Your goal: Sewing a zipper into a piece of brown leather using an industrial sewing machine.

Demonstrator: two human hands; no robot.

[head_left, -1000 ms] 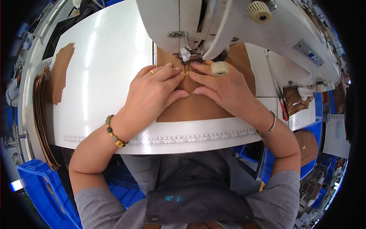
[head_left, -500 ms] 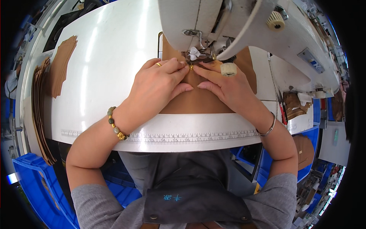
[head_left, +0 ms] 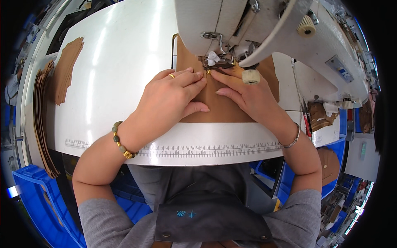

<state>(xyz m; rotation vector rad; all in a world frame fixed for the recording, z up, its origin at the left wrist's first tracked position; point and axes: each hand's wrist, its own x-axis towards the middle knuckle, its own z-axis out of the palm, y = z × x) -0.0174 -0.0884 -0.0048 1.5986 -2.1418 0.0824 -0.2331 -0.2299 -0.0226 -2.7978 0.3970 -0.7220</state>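
A flat brown panel (head_left: 227,110) lies under the needle area of a white sewing machine (head_left: 206,25). My left hand (head_left: 167,95) rests on the panel's left part, fingers stretched forward and thumb spread toward me. On the right part lies my right hand (head_left: 252,95), its index finger reaching close to the presser foot (head_left: 217,62). A small gold-coloured metal piece (head_left: 208,72) shows between the fingertips, just in front of the foot. Both hands press on the panel with nothing gripped. The machine head and a cream knob (head_left: 251,77) hide some right fingers.
Stacked brown pieces (head_left: 68,70) lie on the white table (head_left: 111,82) at left, with more (head_left: 41,120) at its edge. A printed ruler (head_left: 190,151) runs along the front. Red-handled tool (head_left: 308,124) and brown scraps (head_left: 320,115) sit at right. Blue bins (head_left: 45,206) stand below.
My left hand has slid slightly toward me, its thumb lower on the panel and farther from the right thumb. My right hand stays nearly in place beside the presser foot.
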